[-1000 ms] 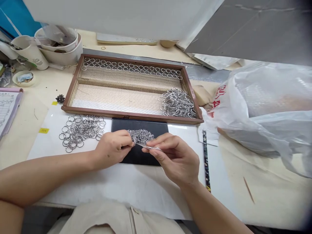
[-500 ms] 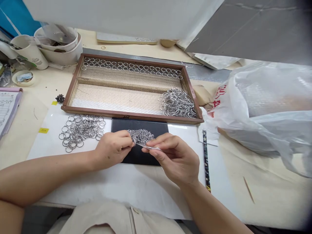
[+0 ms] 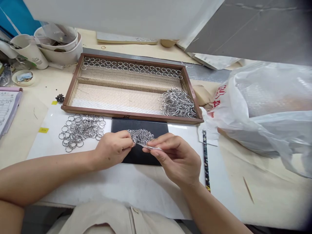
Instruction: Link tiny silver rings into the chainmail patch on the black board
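Note:
My left hand (image 3: pixel 115 147) is closed in a pinch. A small metal piece shows at its fingertips, mostly hidden by them. Between the thumb and fingers of my right hand (image 3: pixel 179 157) is a pair of slim metal tweezers (image 3: pixel 146 146), the tip pointing left and meeting the piece at the left fingertips. Both hands hover over a black pad (image 3: pixel 143 159) that bears a heap of tiny silvery parts (image 3: pixel 142 135). Left of the pad, a loose pile of metal rings (image 3: pixel 81 130) lies on the white sheet.
Behind the pad stands a wooden-framed mesh tray (image 3: pixel 131 115), with rings in rows along its far side and a ring heap (image 3: pixel 177 102) at its right. A dark patterned strip (image 3: pixel 206 162), a toothpick-like stick (image 3: pixel 248 190) and a plastic bag (image 3: pixel 265 110) are on the right.
My right hand has shifted very slightly to the right, and the tweezers' angle differs a little. My left hand stays in the same pinch.

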Demonstrator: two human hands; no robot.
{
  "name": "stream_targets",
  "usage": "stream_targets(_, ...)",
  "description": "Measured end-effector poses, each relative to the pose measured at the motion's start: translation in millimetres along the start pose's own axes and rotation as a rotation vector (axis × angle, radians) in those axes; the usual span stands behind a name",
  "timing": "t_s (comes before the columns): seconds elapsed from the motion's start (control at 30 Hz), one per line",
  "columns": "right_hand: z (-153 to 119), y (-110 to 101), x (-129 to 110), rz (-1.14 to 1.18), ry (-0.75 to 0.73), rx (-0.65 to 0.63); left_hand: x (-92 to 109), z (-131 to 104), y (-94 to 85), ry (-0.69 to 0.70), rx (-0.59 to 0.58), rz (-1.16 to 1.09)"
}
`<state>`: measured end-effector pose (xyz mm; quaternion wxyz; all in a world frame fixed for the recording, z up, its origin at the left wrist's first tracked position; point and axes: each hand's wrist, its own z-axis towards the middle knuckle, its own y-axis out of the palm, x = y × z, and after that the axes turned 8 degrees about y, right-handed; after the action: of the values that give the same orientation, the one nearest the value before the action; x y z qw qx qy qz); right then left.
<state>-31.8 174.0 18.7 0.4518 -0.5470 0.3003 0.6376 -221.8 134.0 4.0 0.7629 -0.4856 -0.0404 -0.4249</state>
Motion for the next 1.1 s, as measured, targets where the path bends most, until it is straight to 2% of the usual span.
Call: stream_targets(1.1,0.7,0.4,-2.4,-0.025,0.009,0.001,-1.5,-2.9,3.8,0.014,0.035,0.047)
